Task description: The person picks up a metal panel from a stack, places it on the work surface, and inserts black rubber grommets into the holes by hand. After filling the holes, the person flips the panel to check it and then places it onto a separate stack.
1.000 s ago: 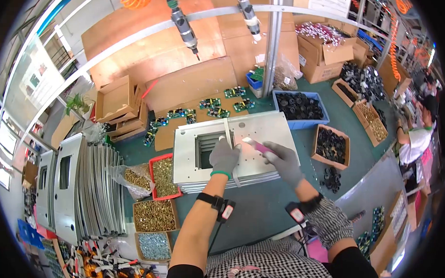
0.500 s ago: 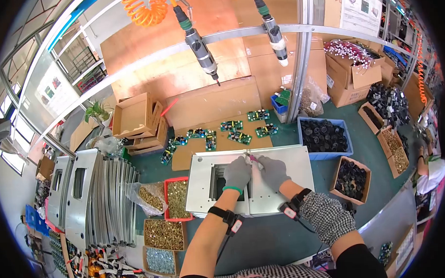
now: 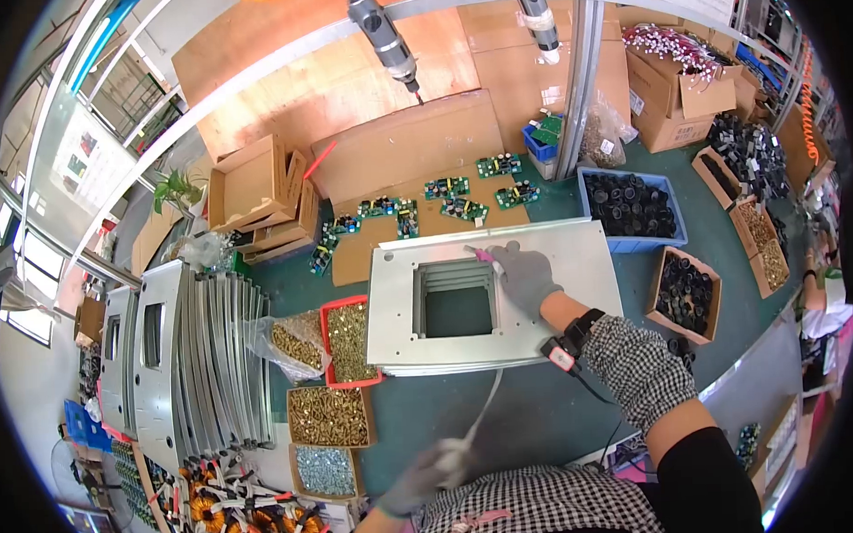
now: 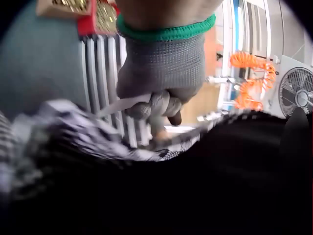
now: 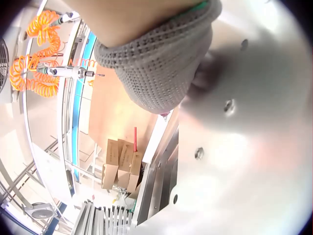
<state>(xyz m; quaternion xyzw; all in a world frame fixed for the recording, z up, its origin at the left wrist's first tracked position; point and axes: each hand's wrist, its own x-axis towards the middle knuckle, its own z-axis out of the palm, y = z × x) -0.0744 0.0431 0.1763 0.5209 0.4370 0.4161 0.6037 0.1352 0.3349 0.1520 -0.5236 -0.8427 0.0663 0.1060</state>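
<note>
A stack of flat silver metal panels (image 3: 564, 309), each with a rectangular cut-out, lies on the green worktable in the head view. My gloved left hand (image 3: 420, 478), low near the apron, grips a pale strap (image 3: 488, 407) that trails up toward the stack's front edge. In the left wrist view, fingers curl round the strap (image 4: 122, 105). Over the top panel, beside the cut-out's upper right corner, my gloved right hand (image 3: 528, 274) holds a small pink-purple tool (image 3: 485, 256). The right wrist view mostly hides that tool behind the glove.
Boxes of brass screws (image 3: 328, 417) and silver screws (image 3: 326, 469) stand left of the stack. More panels (image 3: 204, 359) stand upright beyond them. Green circuit boards (image 3: 447, 188) lie behind; a blue bin (image 3: 633, 208) of black parts sits right. Power screwdrivers (image 3: 386, 42) hang overhead.
The strap that lay across the panels is off them. My left hand has drawn it down toward my body. My right hand stays over the stack with the pink-purple tool.
</note>
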